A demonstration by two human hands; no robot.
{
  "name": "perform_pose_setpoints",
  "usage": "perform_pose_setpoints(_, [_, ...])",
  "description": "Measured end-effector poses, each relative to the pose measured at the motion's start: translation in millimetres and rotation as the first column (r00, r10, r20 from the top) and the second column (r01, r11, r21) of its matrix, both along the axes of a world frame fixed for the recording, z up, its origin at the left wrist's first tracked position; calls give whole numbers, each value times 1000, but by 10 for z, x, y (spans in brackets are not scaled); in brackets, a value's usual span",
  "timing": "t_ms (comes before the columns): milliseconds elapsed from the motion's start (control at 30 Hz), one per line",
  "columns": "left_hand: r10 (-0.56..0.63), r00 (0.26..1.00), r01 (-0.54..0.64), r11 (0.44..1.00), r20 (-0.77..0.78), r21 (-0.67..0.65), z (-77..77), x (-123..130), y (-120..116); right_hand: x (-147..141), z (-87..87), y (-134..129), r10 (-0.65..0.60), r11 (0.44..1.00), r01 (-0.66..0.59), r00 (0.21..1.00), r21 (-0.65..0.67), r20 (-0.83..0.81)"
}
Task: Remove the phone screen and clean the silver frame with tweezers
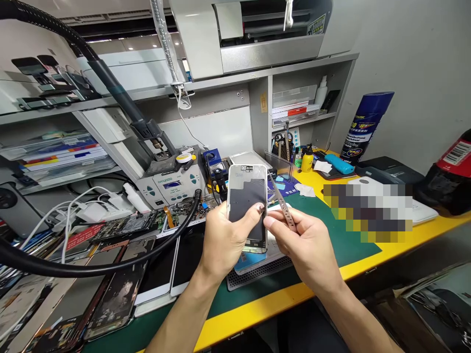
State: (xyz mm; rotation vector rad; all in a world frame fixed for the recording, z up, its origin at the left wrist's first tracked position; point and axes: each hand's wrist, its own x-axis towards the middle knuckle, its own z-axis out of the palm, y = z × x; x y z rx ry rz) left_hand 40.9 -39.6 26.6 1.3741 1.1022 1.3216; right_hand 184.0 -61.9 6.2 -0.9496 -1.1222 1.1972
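Note:
My left hand point(225, 237) grips a phone screen assembly point(243, 191) upright above the bench, thumb across its dark inner face. A pale frame runs around it, with small camera or sensor parts at its top edge. My right hand point(308, 241) is closed on metal tweezers point(282, 203) with a perforated body, their tips pointing up beside the assembly's right edge. The right thumb and fingertips come close to that same edge; whether they touch it I cannot tell. Below lie a blue-edged flat item point(250, 264) and a perforated mat point(235, 281).
On the left lie several phone and tablet screens point(114, 289), circuit boards point(128, 228) and a black hose point(110, 268). A soldering station point(172, 186) stands behind. At right are a spray can point(368, 125), a cola bottle point(454, 166) and a yellow bottle point(306, 161) on the yellow-edged bench point(353, 272).

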Motion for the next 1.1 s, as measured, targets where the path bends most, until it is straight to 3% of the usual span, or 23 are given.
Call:
perform_pose_setpoints(400, [-148, 988, 152, 987, 53, -61, -26, -2, -5, 3, -29, 108, 7, 997, -20, 987, -79, -160])
perform_pose_setpoints(667, [-213, 972, 220, 972, 98, -78, 10, -7, -3, 63, -20, 169, 70, 989, -91, 984, -121, -165])
perform_pose_setpoints(900, [-173, 972, 178, 984, 158, -22, 76, -7, 14, 50, 33, 280, 167, 982, -175, 978, -63, -123])
perform_pose_setpoints(1100, [-48, 986, 48, 999, 160, 6, 11, -55, 71, 134, 154, 458, 256, 966, -258, 965, -14, -58])
